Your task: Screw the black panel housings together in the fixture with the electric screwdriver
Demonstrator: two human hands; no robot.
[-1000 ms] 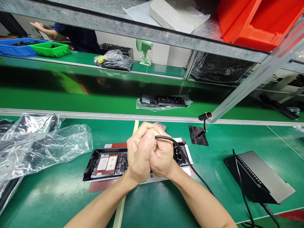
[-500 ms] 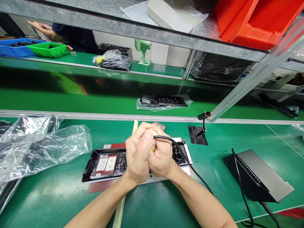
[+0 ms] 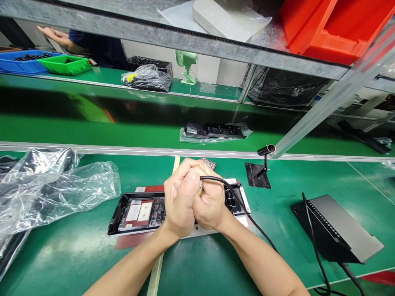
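My left hand and my right hand are clasped together, both wrapped round a corded tool. Only a small yellowish, metallic bit of it shows between the fingers; its lower part is hidden. From its top a black cable curves over my right wrist and down to the right. Directly under the hands lies a long black plastic housing with cutouts and round holes, its middle covered by my hands. Reddish-brown sheet shows beneath the housing.
Crumpled clear plastic bags lie at left. A black stand with a tube holder is at right, near a dark angular metal box. A shelf with a red bin hangs overhead. Across the bench, a person's hand shows.
My hands keep the same grip over the same spot on the housing. The whole view has shifted very slightly.
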